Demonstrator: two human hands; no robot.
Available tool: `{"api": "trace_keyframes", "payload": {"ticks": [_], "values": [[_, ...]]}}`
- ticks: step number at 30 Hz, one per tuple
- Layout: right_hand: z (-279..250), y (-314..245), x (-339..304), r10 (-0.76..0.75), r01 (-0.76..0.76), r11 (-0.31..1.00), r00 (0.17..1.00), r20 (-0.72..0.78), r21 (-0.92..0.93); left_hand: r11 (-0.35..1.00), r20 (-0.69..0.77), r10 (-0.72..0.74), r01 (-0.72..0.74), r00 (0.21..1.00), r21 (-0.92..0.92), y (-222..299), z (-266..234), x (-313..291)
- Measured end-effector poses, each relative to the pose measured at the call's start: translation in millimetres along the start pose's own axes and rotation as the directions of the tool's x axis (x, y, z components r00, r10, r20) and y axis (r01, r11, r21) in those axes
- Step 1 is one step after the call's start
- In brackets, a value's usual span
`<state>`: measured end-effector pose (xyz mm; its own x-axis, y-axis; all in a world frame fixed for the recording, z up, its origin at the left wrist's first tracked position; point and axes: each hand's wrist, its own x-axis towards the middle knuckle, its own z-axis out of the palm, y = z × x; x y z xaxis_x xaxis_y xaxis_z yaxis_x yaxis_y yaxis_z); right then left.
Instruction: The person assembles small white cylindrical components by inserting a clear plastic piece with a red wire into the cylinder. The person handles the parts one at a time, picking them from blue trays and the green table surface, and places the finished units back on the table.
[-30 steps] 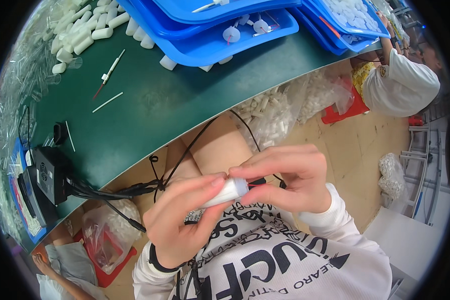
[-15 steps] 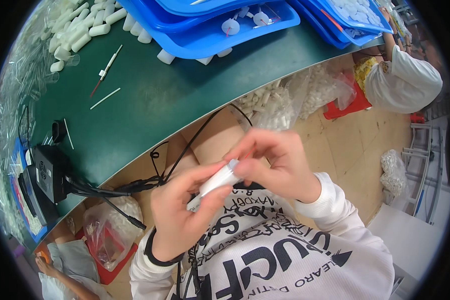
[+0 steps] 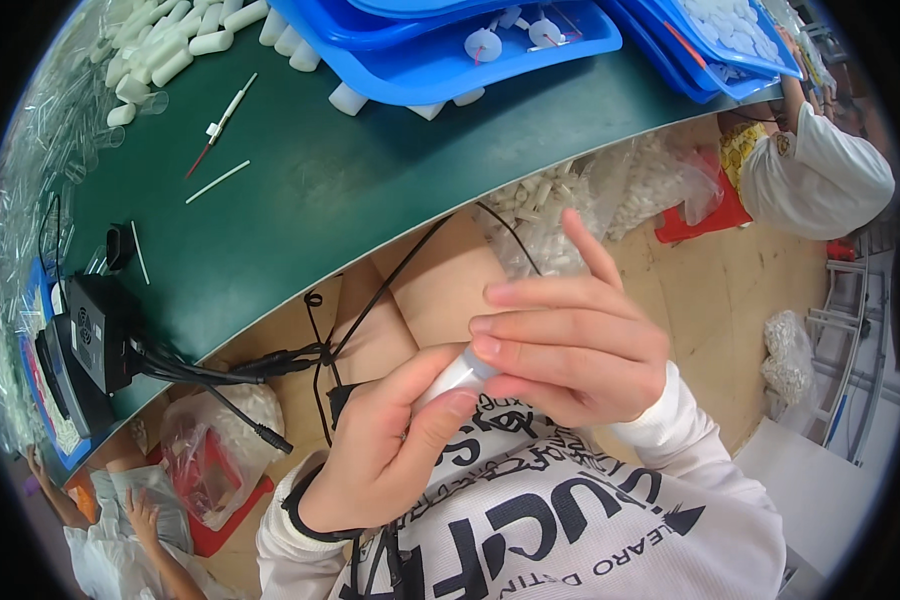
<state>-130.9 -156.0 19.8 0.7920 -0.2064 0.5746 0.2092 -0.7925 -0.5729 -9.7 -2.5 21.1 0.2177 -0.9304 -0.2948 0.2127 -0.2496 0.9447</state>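
Note:
Held in front of my chest is a white plastic cylinder (image 3: 458,378) with a pale end piece. My left hand (image 3: 385,440) wraps round its lower part, the thumb lying along its side. At the upper end, my right hand (image 3: 580,350) has its fingertips and thumb about the pale end, while one finger is raised away. The fingers cover much of that end. On the green table (image 3: 310,200) beyond lie a thin white stick with a red tip and a small white collar (image 3: 220,125), and a plain thin white rod (image 3: 218,182).
Blue trays (image 3: 410,92) holding white round pieces stand at the table's far side. White cylinders (image 3: 170,65) and clear tubes (image 3: 60,150) are heaped at left. A black device (image 3: 100,330) trails cables over the edge. Other people sit at right (image 3: 820,170) and lower left (image 3: 120,550).
My right hand has gone from a close pinch to straighter fingers, with one finger lifted. The red strand at its fingertips no longer shows. My left hand keeps hold of the cylinder.

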Motion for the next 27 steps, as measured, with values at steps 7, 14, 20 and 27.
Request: {"api": "trace_keyframes", "payload": {"ticks": [7,14,20,27], "values": [[0.1,9.7,-6.3,-0.203,0.198,0.977,0.977,0.064,0.077,0.990,0.043,-0.023,0.017,0.999,0.137,0.2,-1.4,-0.3],[14.2,18.6,-21.6,-0.225,0.222,0.974,0.969,0.098,0.042,0.970,0.032,-0.059,0.050,0.998,0.236,-12.6,-1.8,2.6],[17.0,21.1,-4.8,-0.002,0.015,0.983,0.998,0.067,-0.185,0.977,-0.089,-0.071,0.051,0.993,-0.209,-29.5,-4.9,26.1],[43.8,21.2,-30.4,0.594,-0.558,0.790,0.799,-0.092,0.255,0.939,-0.156,-0.022,-0.033,0.988,-0.341,-35.8,-19.7,37.5]]}}
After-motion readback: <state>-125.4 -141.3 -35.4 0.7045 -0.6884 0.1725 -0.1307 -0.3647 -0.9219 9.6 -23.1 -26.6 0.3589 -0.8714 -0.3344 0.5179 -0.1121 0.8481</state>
